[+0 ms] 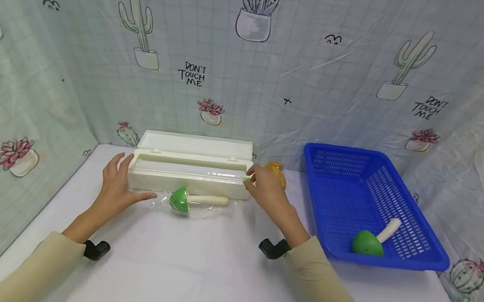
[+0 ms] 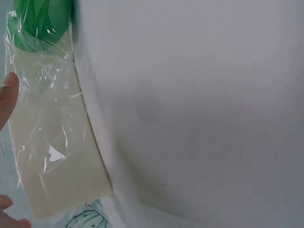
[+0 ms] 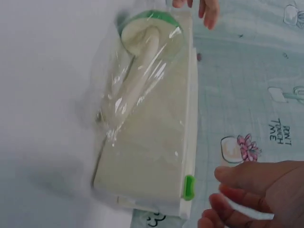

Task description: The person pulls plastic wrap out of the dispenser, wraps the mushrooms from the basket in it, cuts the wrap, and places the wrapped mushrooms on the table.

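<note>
A long white cling film dispenser (image 1: pixel 189 185) stands at the back of the table, its lid raised, a film roll inside. Its green slide cutter (image 3: pixel 188 187) sits at the right end. Before it lies a green-capped toy mushroom (image 1: pixel 207 200) under crinkled clear film (image 2: pixel 52 109). My left hand (image 1: pixel 114 184) is spread at the dispenser's left end, thumb by the film's edge; whether it touches is unclear. My right hand (image 1: pixel 268 189) is by the cutter, fingers loosely bent, with a gap between thumb and fingers in the right wrist view.
To the right, a blue plastic basket (image 1: pixel 335 201) contains another green-capped toy mushroom (image 1: pixel 368 242). A yellow object (image 1: pixel 277 171), partly hidden, lies behind my right hand. Printed cloth (image 1: pixel 295 77) hangs behind and beside the white-covered table (image 1: pixel 175 263).
</note>
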`<state>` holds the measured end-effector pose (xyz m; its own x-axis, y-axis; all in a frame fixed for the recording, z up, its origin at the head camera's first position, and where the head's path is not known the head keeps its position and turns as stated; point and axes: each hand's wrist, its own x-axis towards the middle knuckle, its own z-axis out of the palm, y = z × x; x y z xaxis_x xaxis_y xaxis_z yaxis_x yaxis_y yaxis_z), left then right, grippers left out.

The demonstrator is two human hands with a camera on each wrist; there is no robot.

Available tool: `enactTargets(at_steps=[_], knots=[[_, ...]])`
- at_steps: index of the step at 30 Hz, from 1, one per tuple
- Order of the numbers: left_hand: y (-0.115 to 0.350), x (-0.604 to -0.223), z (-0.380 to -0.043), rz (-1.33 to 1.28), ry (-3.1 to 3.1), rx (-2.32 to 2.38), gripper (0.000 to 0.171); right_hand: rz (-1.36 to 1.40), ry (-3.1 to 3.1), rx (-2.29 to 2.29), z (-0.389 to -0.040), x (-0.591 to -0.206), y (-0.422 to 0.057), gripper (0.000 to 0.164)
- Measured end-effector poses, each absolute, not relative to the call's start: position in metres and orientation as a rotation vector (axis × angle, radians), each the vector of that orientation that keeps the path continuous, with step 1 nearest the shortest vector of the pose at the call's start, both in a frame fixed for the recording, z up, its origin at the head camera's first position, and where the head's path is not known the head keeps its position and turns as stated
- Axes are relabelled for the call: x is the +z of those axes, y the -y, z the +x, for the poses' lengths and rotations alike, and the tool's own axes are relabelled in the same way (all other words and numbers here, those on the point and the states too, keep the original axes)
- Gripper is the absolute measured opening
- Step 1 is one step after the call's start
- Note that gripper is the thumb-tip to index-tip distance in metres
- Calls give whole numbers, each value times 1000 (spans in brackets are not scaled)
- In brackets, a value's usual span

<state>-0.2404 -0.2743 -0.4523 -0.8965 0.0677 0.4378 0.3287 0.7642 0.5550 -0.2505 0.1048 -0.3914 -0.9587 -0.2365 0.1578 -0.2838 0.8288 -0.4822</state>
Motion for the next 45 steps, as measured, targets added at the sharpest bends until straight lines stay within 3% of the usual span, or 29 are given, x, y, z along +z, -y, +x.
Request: enactTargets(at_steps=[5,13,20,25,30,45], knots=[[280,-458,-260,-275,2609,-1030,121,627,2936,694,-280,-389,-112,35],[285,-462,-270,-157,2681,-1062,116,796,3022,655,-299,-387,-113,9],[286,-456,-266,-142,2762,-1133,129,722,3093,619,-299,-383,-117,7],[278,-458,-270,-200,2685,-1108,112,735,3066,775,-301,-387,-122,7],[273,-463,-272,-86,2651,-1048,95,807,3056,727,-303,-390,-118,7],[270,-463,-275,52,2635,-926,102,929,3068,649,-319,-380,-71,9]])
